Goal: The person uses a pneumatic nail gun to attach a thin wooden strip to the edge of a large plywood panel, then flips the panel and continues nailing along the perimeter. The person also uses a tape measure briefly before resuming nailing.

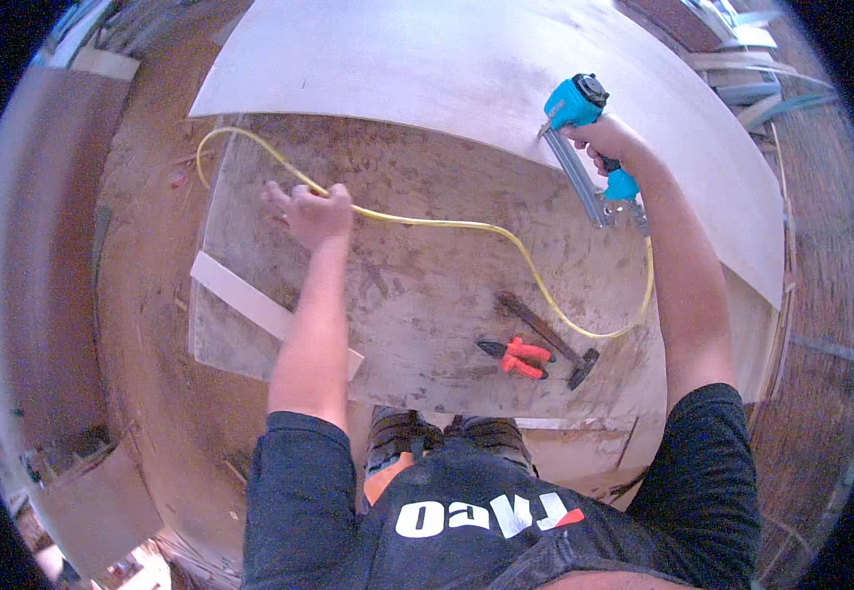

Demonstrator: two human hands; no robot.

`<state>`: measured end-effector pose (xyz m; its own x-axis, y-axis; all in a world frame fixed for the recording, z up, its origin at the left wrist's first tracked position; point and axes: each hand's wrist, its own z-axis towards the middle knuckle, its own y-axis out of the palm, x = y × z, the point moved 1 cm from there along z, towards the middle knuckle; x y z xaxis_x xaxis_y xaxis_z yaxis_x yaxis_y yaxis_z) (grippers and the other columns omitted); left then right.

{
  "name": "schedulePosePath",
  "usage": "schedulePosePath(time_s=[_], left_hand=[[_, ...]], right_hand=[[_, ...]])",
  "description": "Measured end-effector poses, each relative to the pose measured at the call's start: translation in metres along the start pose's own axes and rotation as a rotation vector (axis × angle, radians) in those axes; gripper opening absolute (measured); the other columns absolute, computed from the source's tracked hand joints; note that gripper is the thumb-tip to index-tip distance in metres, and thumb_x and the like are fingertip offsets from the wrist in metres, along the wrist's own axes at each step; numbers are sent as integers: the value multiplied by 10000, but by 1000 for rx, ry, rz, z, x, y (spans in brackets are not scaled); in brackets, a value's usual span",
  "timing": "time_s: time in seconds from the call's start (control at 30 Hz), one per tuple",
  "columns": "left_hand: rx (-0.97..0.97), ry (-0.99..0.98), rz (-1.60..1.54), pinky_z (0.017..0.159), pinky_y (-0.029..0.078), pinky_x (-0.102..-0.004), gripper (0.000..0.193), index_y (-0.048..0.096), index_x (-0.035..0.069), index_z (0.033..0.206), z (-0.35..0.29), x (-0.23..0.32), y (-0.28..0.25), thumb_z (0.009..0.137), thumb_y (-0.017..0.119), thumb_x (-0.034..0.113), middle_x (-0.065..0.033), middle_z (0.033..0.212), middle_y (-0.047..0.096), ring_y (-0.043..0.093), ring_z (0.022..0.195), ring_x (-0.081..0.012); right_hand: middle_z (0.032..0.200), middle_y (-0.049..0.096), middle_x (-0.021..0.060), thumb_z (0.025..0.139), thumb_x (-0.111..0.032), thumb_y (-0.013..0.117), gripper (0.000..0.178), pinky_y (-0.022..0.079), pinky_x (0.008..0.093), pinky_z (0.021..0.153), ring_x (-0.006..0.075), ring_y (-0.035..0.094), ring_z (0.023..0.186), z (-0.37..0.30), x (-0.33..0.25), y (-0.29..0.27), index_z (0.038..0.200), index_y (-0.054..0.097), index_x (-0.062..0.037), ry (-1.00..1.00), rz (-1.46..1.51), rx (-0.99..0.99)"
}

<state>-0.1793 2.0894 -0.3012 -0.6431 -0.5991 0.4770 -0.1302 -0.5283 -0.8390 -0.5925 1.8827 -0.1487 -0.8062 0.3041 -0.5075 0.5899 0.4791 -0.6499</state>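
Observation:
A teal nail gun [574,98] with a long grey magazine is in my right hand [604,143], its fingers wrapped round the handle. Its nose is close to the curved edge of a large pale sheet [387,69]. From the base of the tool a yellow air hose [466,224] snakes left across the stained board [417,285]. My left hand [314,214] has hold of this hose near the board's left side, some fingers stretched out and slightly blurred. Orange-handled pliers [517,357] and a hammer [555,339] lie on the board, nearer my body.
A narrow pale strip [260,303] lies slantwise on the board under my left forearm. Brown, dirty floor [156,265] runs along the left. Offcuts and strips [741,74] are piled at the far right. My legs stand close to the board's near edge.

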Motion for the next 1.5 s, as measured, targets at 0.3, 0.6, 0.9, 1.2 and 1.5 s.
schedulePosePath(time_s=[0.3,0.6,0.9,1.2,1.5], left_hand=[[-76,145,77,1303,148,-632,590,666,-63,1279,41,-21,-14,868,638,360,-263,1661,396,266,1614,-404],[-111,113,152,1300,131,-621,643,655,-32,1350,42,-17,-17,871,641,397,-242,1687,372,238,1625,-382],[-100,137,157,1298,132,-627,674,640,-34,1383,40,-17,-13,874,633,408,-239,1698,346,235,1623,-390],[-93,125,144,1299,131,-629,634,674,-24,1328,38,-18,-11,873,629,415,-235,1701,346,229,1627,-386],[-72,113,140,1290,161,-638,630,656,-11,1338,28,-7,-16,863,634,403,-234,1698,350,234,1624,-386]], right_hand=[[605,499,-42,938,-413,825,381,397,304,444,99,471,477,-41,-30,8,909,658,-71,53,209,56],[608,504,-40,948,-368,827,343,399,291,443,91,480,478,-39,-94,48,861,654,-85,-55,164,4],[593,487,-34,944,-378,828,362,384,303,423,102,487,444,-33,-96,46,895,665,-59,-70,64,21],[588,470,-36,942,-395,827,376,377,306,424,100,481,451,-31,-99,49,893,643,-70,-84,97,-2],[597,490,-36,938,-408,833,379,410,297,447,89,489,471,-45,-117,51,900,647,-80,-150,65,22]])
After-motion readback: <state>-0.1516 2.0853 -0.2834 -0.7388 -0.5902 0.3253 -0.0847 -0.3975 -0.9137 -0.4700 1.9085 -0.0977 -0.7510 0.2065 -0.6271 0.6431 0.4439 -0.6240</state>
